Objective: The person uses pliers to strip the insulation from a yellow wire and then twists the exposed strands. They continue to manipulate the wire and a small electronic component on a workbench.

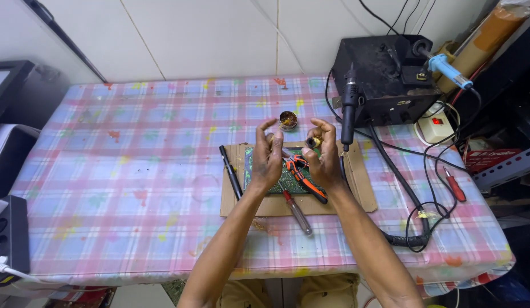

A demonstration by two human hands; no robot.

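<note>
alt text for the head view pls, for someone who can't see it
Two bare hands are raised over a green circuit board lying on cardboard on a plaid-covered table; the right hand pinches a small round brass-coloured part, the left hand is beside it. Orange-handled pliers, a screwdriver and a black soldering station sit nearby.

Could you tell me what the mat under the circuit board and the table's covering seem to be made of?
The mat looks like plain corrugated cardboard: matte brown, with raw cut edges. The table covering seems to be a thin plastic or oilcloth sheet: smooth, printed pink and blue plaid, stained, draping over the edge. The circuit board looks like green laminate.
</note>
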